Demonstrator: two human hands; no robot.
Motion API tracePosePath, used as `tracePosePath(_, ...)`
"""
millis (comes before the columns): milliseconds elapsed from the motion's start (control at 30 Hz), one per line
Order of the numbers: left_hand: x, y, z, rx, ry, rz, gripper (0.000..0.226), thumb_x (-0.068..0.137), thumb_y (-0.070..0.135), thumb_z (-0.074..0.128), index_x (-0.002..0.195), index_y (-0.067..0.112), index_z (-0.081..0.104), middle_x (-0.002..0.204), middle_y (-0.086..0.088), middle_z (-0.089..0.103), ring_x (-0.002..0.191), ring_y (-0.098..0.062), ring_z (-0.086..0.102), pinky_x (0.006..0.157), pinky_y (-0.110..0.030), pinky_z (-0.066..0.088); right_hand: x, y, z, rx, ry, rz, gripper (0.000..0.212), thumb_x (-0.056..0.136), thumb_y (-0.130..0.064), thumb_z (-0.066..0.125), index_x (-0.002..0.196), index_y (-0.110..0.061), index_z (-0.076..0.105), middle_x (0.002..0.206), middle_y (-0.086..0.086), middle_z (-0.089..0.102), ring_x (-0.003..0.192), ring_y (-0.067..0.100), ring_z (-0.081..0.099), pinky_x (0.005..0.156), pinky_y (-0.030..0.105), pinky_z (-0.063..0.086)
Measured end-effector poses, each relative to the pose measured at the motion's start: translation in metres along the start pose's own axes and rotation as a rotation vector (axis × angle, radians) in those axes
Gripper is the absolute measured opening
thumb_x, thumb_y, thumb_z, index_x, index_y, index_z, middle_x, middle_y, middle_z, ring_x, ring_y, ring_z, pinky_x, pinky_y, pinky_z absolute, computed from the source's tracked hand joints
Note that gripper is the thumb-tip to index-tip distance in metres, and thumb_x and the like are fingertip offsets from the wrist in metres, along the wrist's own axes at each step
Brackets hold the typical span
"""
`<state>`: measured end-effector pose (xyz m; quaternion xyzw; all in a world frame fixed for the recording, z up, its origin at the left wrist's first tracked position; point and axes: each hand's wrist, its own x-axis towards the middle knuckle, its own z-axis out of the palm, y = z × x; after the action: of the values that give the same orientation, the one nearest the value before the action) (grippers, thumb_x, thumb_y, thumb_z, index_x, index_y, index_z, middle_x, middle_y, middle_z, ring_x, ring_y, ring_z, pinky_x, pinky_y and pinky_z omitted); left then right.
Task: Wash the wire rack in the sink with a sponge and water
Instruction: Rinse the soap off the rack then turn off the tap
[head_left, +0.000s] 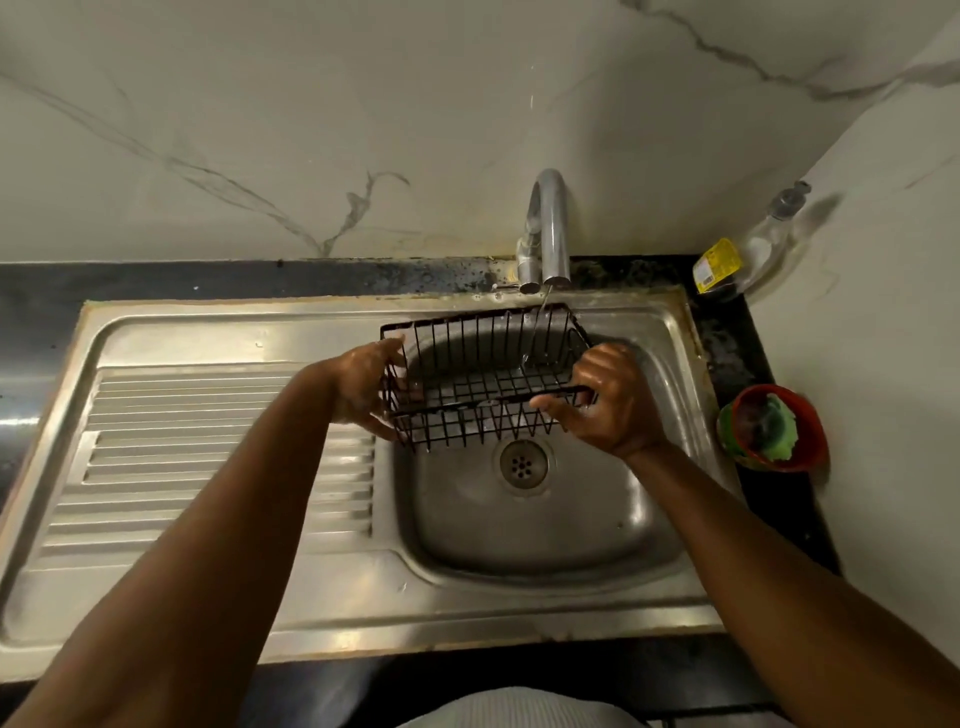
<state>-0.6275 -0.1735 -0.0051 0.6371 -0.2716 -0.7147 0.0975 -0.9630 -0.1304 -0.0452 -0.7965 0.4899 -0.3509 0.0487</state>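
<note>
Wire rack over sink basin, under faucet stream at 12 o'clock. Left hand grips rack's 9 o'clock end; right hand clasps near rim, 3 o'clock end.

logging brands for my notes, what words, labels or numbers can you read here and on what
The yellow label on the bottle: printed, but too small and blurred to read.
On the wire rack, sink, tap and red cup: no text shows.
</note>
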Motion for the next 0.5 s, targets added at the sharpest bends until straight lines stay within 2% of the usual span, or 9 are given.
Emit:
tracePosePath(67, 0.002, 0.003, 0.008, 0.065, -0.077, -0.045, 0.032, 0.107, 0.039, 0.05, 0.131, 0.02, 0.061, 0.135, -0.025, 0.062, 0.118, -0.05, 0.062, 0.097, -0.066, 0.054, 0.007, -0.001, -0.014, 0.019, 0.019, 0.12, 0.06, 0.074, -0.063, 0.081, 0.056, -0.034, 0.031, 0.056, -0.019, 0.029, 0.054, 0.003, 0.032, 0.074, 0.029, 0.036)
tracePosePath(133, 0.005, 0.005, 0.017, 0.047, -0.113, -0.109, 0.045, 0.104, 0.044, 0.048, 0.137, 0.015, 0.057, 0.131, -0.026, 0.062, 0.122, -0.05, 0.058, 0.107, -0.065, 0.047, 0.009, -0.002, -0.021, 0.077, -0.017, 0.356, 0.06, 0.069, -0.067, 0.083, 0.053, -0.039, 0.033, 0.051, -0.024, 0.035, 0.053, -0.009, 0.038, 0.07, 0.022, 0.037)
tracePosePath(200, 0.008, 0.006, 0.026, 0.063, -0.137, -0.176, 0.061, 0.102, 0.062, 0.039, 0.132, 0.013, 0.058, 0.127, -0.026, 0.062, 0.128, -0.055, 0.051, 0.114, -0.065, 0.038, 0.011, 0.002, -0.023, 0.267, -0.066, 0.598, 0.043, 0.064, -0.065, 0.088, 0.056, -0.036, 0.057, 0.052, -0.021, 0.057, 0.056, -0.008, 0.056, 0.062, 0.016, 0.045)
tracePosePath(267, 0.014, 0.006, 0.032, 0.166, -0.115, -0.233, 0.071, 0.1, 0.072, 0.03, 0.129, 0.013, 0.059, 0.132, -0.026, 0.06, 0.13, -0.058, 0.048, 0.113, -0.066, 0.037, 0.015, 0.012, -0.022, 0.414, -0.154, 0.738, 0.033, 0.063, -0.059, 0.091, 0.068, -0.032, 0.073, 0.064, -0.022, 0.069, 0.064, -0.006, 0.066, 0.063, 0.015, 0.05)
tracePosePath(300, 0.018, 0.005, 0.033, 0.236, -0.086, -0.249, 0.073, 0.102, 0.071, 0.029, 0.134, 0.012, 0.059, 0.14, -0.027, 0.057, 0.13, -0.058, 0.048, 0.113, -0.069, 0.036, 0.018, 0.017, -0.023, 0.444, -0.212, 0.793, 0.036, 0.064, -0.059, 0.091, 0.064, -0.03, 0.071, 0.06, -0.02, 0.066, 0.059, -0.004, 0.063, 0.062, 0.017, 0.048)
tracePosePath(367, 0.023, 0.001, 0.036, 0.306, -0.044, -0.243, 0.07, 0.106, 0.064, 0.03, 0.145, 0.01, 0.054, 0.151, -0.025, 0.05, 0.136, -0.057, 0.045, 0.113, -0.071, 0.035, 0.025, 0.029, -0.023, 0.497, -0.316, 0.888, 0.057, 0.063, -0.062, 0.09, 0.051, -0.025, 0.048, 0.052, -0.013, 0.044, 0.049, 0.009, 0.044, 0.061, 0.025, 0.04)
tracePosePath(400, 0.026, -0.003, 0.039, 0.28, -0.026, -0.174, 0.064, 0.108, 0.058, 0.033, 0.146, 0.011, 0.053, 0.151, -0.023, 0.051, 0.137, -0.054, 0.046, 0.111, -0.07, 0.039, 0.028, 0.032, -0.024, 0.52, -0.359, 0.926, 0.062, 0.063, -0.062, 0.089, 0.053, -0.026, 0.04, 0.055, -0.008, 0.037, 0.052, 0.012, 0.037, 0.064, 0.027, 0.038)
tracePosePath(433, 0.029, -0.007, 0.042, 0.218, 0.002, -0.049, 0.056, 0.11, 0.053, 0.035, 0.144, 0.014, 0.054, 0.149, -0.021, 0.055, 0.134, -0.049, 0.051, 0.105, -0.065, 0.046, 0.029, 0.036, -0.024, 0.535, -0.39, 0.967, 0.061, 0.064, -0.063, 0.089, 0.057, -0.025, 0.041, 0.06, -0.005, 0.036, 0.055, 0.012, 0.036, 0.067, 0.028, 0.039)
tracePosePath(500, 0.034, -0.014, 0.054, 0.059, 0.071, 0.247, 0.048, 0.112, 0.051, 0.033, 0.134, 0.017, 0.058, 0.132, -0.019, 0.066, 0.117, -0.036, 0.064, 0.086, -0.044, 0.056, 0.032, 0.042, -0.024, 0.579, -0.432, 1.043, 0.052, 0.069, -0.063, 0.086, 0.071, -0.018, 0.061, 0.073, 0.002, 0.055, 0.065, 0.012, 0.049, 0.071, 0.028, 0.044)
